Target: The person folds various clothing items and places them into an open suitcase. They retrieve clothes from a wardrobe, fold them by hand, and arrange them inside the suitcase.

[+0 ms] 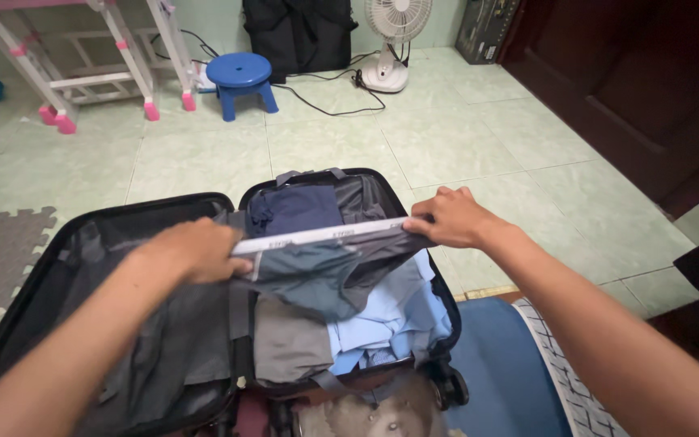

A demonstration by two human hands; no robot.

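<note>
An open black suitcase lies on the floor in front of me. Its right half holds folded clothes: a navy piece at the far end, light blue garments and a grey one nearer me. My left hand and my right hand each grip one end of a grey waistband of a dark teal and grey garment, stretched flat across the clothes. The left half of the case shows only dark grey lining.
Pale green floor tiles surround the case. A blue plastic stool, a white floor fan with a black cable, a black bag and a pink and white frame stand at the back. A dark wooden door is at right. A grey foam mat lies left.
</note>
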